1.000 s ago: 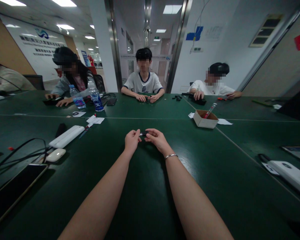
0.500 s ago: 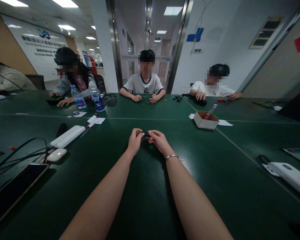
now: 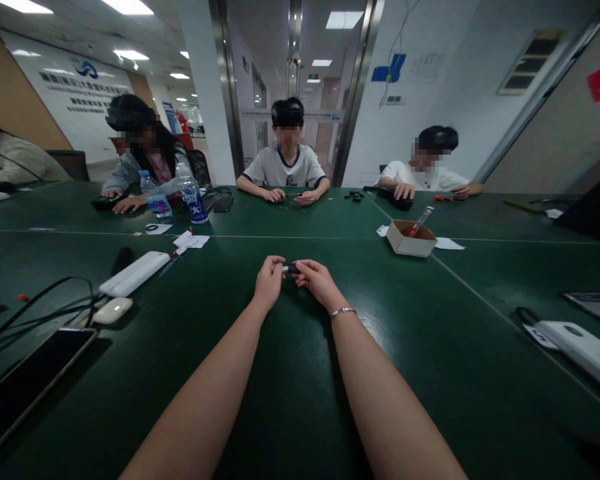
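Held just above the green table (image 3: pixel 300 400), a small black object with a silvery end (image 3: pixel 291 269) spans the gap between my hands; it resembles a USB stick, though it is too small to be sure. My left hand (image 3: pixel 269 283) pinches its silvery end between thumb and fingers. On the black end, the thumb and fingers of my right hand (image 3: pixel 319 280) are closed too. A silver bracelet (image 3: pixel 343 312) circles my right wrist. My fingertips hide part of the object.
To my left lie a phone (image 3: pixel 35 383), a white earbud case (image 3: pixel 113 311), a white power strip (image 3: pixel 135 273) and black cables. Two water bottles (image 3: pixel 194 200) stand farther back. A small box (image 3: pixel 411 245) and another power strip (image 3: pixel 580 347) are on the right. Several people sit opposite.
More of the object's silvery end shows between my fingers now, and my hands are nearly in the same place. The person opposite has turned a hand slightly.
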The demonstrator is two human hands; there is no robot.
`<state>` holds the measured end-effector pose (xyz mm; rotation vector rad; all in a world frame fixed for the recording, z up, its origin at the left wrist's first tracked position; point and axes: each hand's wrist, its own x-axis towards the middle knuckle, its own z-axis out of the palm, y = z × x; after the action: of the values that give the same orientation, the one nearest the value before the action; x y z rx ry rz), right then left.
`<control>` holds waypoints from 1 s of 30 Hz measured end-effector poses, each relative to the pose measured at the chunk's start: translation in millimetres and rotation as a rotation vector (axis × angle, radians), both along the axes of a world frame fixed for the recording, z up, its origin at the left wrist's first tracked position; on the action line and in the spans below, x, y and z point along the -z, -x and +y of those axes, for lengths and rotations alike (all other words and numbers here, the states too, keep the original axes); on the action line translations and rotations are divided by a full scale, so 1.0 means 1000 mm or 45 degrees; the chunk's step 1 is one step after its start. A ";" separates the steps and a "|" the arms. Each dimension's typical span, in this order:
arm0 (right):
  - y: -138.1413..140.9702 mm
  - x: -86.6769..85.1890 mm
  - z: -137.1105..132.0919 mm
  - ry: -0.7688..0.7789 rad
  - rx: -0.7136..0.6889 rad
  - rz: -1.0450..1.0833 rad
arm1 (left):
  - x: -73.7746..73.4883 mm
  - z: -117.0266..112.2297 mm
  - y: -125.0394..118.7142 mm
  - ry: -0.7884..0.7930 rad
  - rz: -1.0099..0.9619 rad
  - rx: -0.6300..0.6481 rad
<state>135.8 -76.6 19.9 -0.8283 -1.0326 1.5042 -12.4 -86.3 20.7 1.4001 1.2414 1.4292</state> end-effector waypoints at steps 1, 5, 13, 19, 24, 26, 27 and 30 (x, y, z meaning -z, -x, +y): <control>0.000 0.000 0.000 -0.001 0.001 -0.001 | 0.000 0.000 0.000 0.021 -0.005 0.000; 0.000 0.000 0.000 -0.002 -0.009 -0.010 | 0.000 0.001 0.000 0.039 -0.015 0.039; 0.000 0.001 0.001 -0.006 -0.017 0.009 | 0.004 0.002 0.001 0.034 0.002 0.042; 0.000 0.000 0.000 0.007 -0.007 0.007 | 0.005 0.003 0.001 0.037 0.016 0.055; 0.000 -0.001 -0.001 0.006 -0.008 0.001 | 0.000 0.000 0.000 0.030 -0.011 0.027; 0.000 -0.002 -0.001 0.007 -0.007 -0.006 | -0.003 -0.002 0.000 0.047 -0.034 0.048; 0.000 -0.002 -0.001 0.009 -0.005 -0.011 | -0.004 -0.003 0.000 0.047 -0.031 0.051; 0.000 -0.003 -0.001 0.015 0.008 -0.011 | -0.004 -0.003 0.000 0.051 -0.005 0.023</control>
<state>135.4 -77.9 22.6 -0.8461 -1.0273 1.5037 -12.8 -89.1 24.4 1.3777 1.2454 1.3866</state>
